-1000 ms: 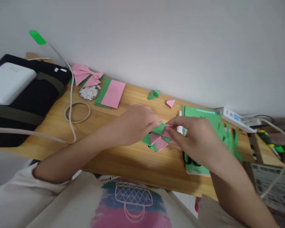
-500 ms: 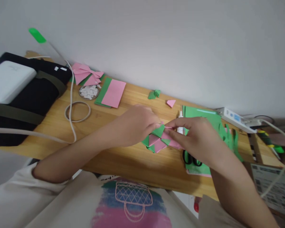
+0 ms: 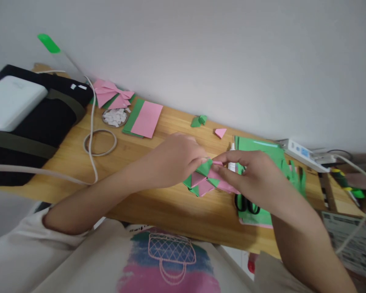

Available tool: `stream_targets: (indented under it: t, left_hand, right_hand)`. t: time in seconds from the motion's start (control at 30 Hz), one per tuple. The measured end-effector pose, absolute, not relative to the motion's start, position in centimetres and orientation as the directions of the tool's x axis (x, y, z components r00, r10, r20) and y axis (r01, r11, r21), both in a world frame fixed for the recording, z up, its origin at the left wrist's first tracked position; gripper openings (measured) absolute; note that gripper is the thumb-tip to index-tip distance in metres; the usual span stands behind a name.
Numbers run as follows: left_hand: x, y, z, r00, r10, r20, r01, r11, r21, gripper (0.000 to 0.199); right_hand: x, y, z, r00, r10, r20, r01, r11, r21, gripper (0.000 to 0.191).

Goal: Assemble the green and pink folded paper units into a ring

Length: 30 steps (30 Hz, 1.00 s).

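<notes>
Between my two hands is a folded paper piece (image 3: 205, 186) made of interlocked pink and green parts, held just above the table. My left hand (image 3: 184, 158) grips its upper left side, fingers closed, with the fingertips partly hidden. My right hand (image 3: 247, 171) pinches a pink part at the upper right between thumb and forefinger. Behind the right hand stands or lies a white glue bottle (image 3: 232, 156), partly covered. Black scissor handles (image 3: 247, 204) show below the right hand, resting on green paper sheets (image 3: 259, 147).
At the back lie green paper scraps (image 3: 199, 121) and a pink scrap (image 3: 220, 133). Further left are stacked pink and green paper (image 3: 147, 119), a dish of white bits (image 3: 115, 117), folded pink papers (image 3: 112, 94) and a looping white cable (image 3: 93, 154). A power strip (image 3: 305, 154) sits right.
My right thumb and forefinger have shifted slightly at the pink part, which now shows more of its surface. My left hand keeps its grip almost unmoved.
</notes>
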State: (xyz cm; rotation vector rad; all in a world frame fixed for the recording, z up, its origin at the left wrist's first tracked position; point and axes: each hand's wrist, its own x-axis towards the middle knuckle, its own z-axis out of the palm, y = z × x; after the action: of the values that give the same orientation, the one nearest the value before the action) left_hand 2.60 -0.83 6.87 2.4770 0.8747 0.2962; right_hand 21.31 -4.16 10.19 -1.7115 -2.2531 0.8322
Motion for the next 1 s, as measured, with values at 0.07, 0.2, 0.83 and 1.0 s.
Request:
stream_targets:
  t: [0.07, 0.2, 0.83, 1.0]
  left_hand:
    - [2.55, -0.78, 6.76, 0.767, 0.640, 0.048, 0.524, -0.667, 0.530, 0.037]
    - [2.51, -0.71, 6.64, 0.764, 0.644, 0.048, 0.519, -0.656, 0.548, 0.036]
    - [2.64, -0.75, 6.78, 0.756, 0.654, 0.009, 0.498, -0.585, 0.640, 0.036]
    - [2.67, -0.78, 6.70, 0.739, 0.674, 0.002, 0.508, -0.560, 0.655, 0.036]
  right_hand:
    - [21.34, -4.18, 10.24, -0.307, 0.937, -0.165, 0.836, 0.183, -0.517, 0.015]
    - [21.33, -4.29, 10.26, -0.311, 0.944, -0.116, 0.858, 0.226, -0.460, 0.020]
    - [21.21, -4.90, 9.91, -0.354, 0.935, -0.033, 0.836, 0.300, -0.459, 0.026]
    - [21.17, -4.81, 9.96, -0.357, 0.933, -0.050, 0.832, 0.293, -0.472, 0.026]
